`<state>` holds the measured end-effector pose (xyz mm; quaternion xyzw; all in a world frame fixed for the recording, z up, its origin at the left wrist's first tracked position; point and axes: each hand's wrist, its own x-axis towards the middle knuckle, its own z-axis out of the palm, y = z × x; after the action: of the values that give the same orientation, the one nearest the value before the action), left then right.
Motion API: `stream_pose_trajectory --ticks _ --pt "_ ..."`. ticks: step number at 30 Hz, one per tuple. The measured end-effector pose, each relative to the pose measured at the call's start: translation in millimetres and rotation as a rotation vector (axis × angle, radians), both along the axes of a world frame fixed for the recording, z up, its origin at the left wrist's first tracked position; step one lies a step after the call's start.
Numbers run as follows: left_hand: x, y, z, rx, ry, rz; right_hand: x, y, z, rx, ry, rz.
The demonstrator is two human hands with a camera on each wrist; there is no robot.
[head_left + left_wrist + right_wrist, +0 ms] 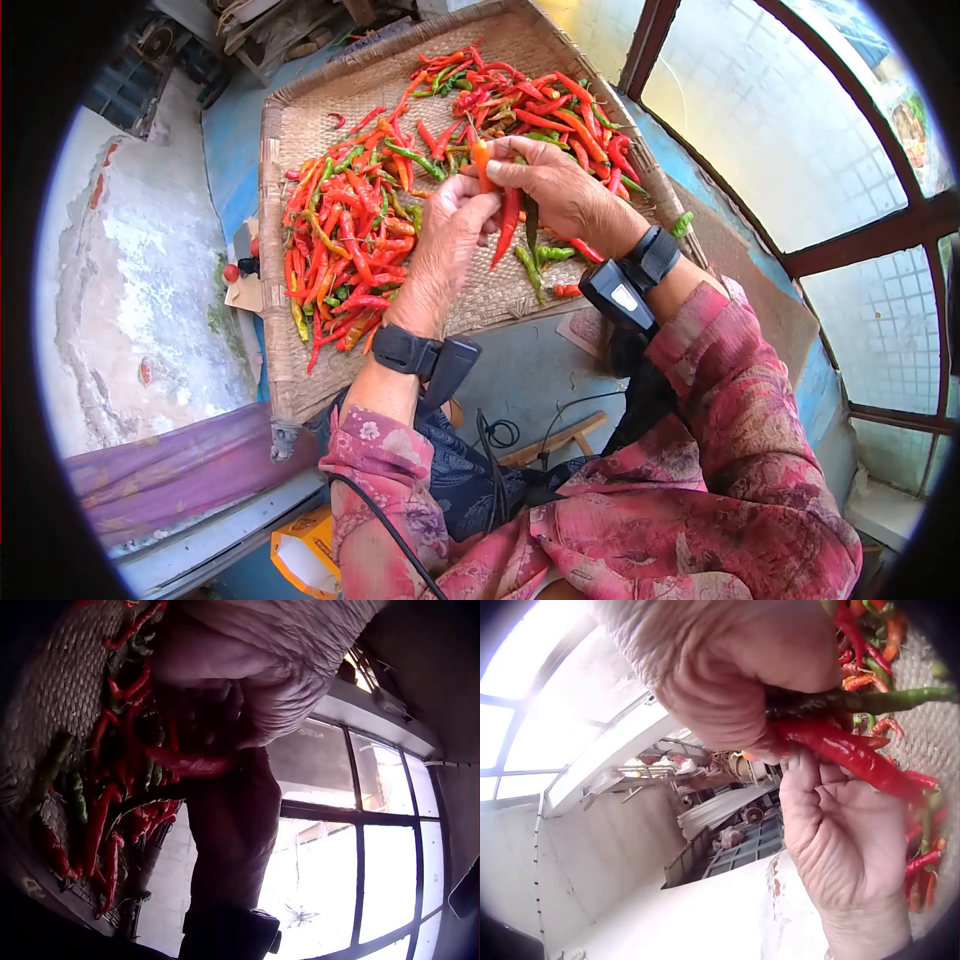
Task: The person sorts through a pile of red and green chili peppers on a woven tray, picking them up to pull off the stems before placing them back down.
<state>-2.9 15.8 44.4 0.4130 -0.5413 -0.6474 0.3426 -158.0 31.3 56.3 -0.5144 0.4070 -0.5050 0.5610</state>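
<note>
Both hands meet over a woven tray (480,318) of chili peppers. My left hand (450,235) pinches the lower end of an orange chili pepper (481,163), which stands upright between the two hands. My right hand (570,190) is curled round a red chili pepper (507,228) and a dark green chili pepper (531,215), both hanging below its fingers. Its thumb and fingertips also meet at the orange pepper. In the right wrist view the red pepper (855,757) crosses in front of the left palm (855,840), and the fingertips of both hands are close together.
A big heap of red and green chili peppers (345,240) lies on the tray's left side. Another pile (560,110) lies toward the far right. Several green peppers (545,258) lie near the right hand. Windows (770,120) stand right, a peeling wall (140,280) left.
</note>
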Motion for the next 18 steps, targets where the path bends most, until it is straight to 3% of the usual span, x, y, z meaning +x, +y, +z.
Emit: stream_pose_trajectory --ticks 1,3,5,7,8,9,11,12,13,15,18 --pt "3 -5 -2 0.0 -0.001 -0.003 0 1 4 0.0 -0.001 -0.003" --pt "16 -25 -9 -0.26 -0.188 0.154 0 1 9 0.217 -0.305 -0.203" --pt "34 -39 -4 -0.567 -0.642 0.348 -8 -2 7 0.22 -0.302 -0.25" --pt "43 -46 -2 -0.666 -0.732 0.525 -13 1 11 0.218 -0.337 -0.267" --pt "48 -54 -12 -0.966 -0.773 0.626 -13 -3 6 0.249 -0.39 -0.275" --pt "45 -51 -9 -0.965 -0.772 0.623 -12 -3 6 0.25 -0.39 -0.277" --pt "33 -34 6 -0.725 -0.554 0.441 -11 -3 6 0.203 -0.369 -0.217" --pt "28 -28 9 -0.697 -0.565 0.258 -9 -3 7 0.197 -0.335 -0.197" --pt "19 -24 6 -0.438 -0.405 0.062 -7 -6 4 0.199 -0.334 -0.195" --pt "5 -10 -6 -0.402 -0.36 -0.13 -4 -10 -4 0.106 -0.363 -0.138" --pt "-6 5 -8 -0.53 -0.368 -0.144 -1 -4 1 0.121 -0.369 -0.123"
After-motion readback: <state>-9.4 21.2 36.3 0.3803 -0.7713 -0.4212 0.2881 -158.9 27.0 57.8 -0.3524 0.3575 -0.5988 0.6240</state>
